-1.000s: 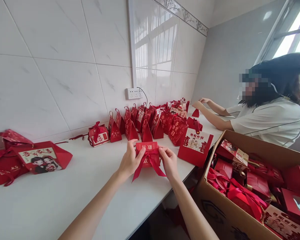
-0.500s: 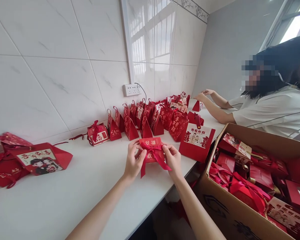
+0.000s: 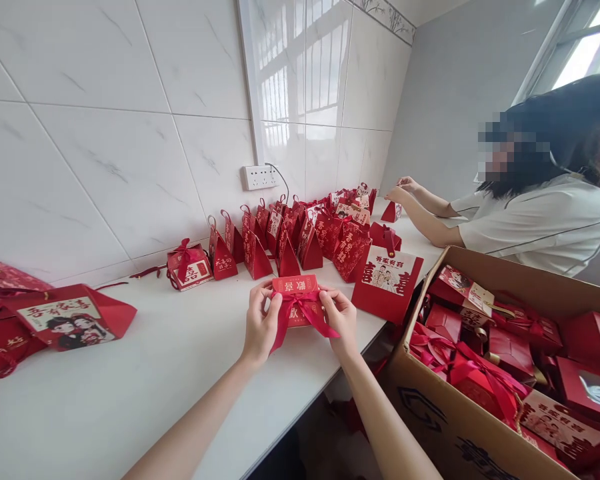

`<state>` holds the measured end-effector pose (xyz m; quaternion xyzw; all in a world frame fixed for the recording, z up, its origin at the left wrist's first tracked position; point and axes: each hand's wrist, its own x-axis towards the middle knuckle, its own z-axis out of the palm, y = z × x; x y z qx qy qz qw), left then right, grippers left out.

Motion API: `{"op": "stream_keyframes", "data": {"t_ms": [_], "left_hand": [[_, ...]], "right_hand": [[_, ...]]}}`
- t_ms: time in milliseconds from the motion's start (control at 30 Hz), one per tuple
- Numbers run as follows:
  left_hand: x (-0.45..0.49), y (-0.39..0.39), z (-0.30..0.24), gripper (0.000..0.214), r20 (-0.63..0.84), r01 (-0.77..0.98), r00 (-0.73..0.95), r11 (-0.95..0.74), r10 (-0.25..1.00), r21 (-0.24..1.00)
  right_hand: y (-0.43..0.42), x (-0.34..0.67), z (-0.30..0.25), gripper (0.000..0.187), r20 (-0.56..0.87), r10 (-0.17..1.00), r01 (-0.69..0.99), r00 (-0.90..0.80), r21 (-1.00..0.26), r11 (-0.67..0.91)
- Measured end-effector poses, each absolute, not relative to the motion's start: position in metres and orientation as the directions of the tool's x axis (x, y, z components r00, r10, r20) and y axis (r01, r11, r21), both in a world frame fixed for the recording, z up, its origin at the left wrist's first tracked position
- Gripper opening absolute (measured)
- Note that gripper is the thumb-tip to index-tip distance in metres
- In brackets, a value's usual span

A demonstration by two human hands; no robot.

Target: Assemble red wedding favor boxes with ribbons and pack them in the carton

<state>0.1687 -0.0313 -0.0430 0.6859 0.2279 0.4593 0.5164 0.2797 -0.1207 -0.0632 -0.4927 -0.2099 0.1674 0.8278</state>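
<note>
A small red gift box (image 3: 300, 283) with gold characters stands in front of me, with a dark red ribbon (image 3: 300, 304) tied in a bow across it. My left hand (image 3: 261, 319) is closed at its left side, thumb and fingers pinching the bow's left part. On the opposite side, my right hand (image 3: 338, 317) pinches the bow's right part in the same way. The two ribbon tails hang down in front of the box, and fingertips behind it are partly hidden.
Several red gift boxes (image 3: 255, 248) line the white table (image 3: 170, 373) by the wall. More boxes (image 3: 75, 313) lie at left. A cardboard box (image 3: 405, 373) full of gift boxes stands at right. Beyond it, a person's hands (image 3: 400, 191) are above a small box.
Both hands have pulled slightly apart, and the bow looks spread a little wider and flatter. The whole view has shifted slightly.
</note>
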Motion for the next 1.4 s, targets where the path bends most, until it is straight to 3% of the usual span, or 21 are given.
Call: {"op": "stream_keyframes", "data": {"t_ms": [267, 633, 900, 1400], "left_hand": [[0.1678, -0.0374, -0.0465, 0.023, 0.444, -0.119, 0.445, -0.440, 0.778, 0.890], [0.1688, -0.0390, -0.0462, 0.021, 0.366, -0.148, 0.462, -0.336, 0.808, 0.930], [0.1694, -0.0348, -0.0453, 0.025, 0.280, -0.198, 0.492, -0.207, 0.824, 0.958], [0.1689, -0.0373, -0.0379, 0.035, 0.258, -0.188, 0.455, -0.191, 0.853, 0.963]], "right_hand": [[-0.1208, 0.2798, -0.0655, 0.036, 0.186, 0.499, -0.081, 0.846, -0.882, 0.465], [-0.1201, 0.2789, -0.0632, 0.034, 0.125, 0.553, -0.207, 0.824, -0.842, 0.498], [-0.1240, 0.2801, -0.0690, 0.030, 0.183, 0.542, -0.160, 0.820, -0.837, 0.524], [-0.1289, 0.2741, -0.0695, 0.028, 0.244, 0.483, -0.032, 0.841, -0.869, 0.494]]}}
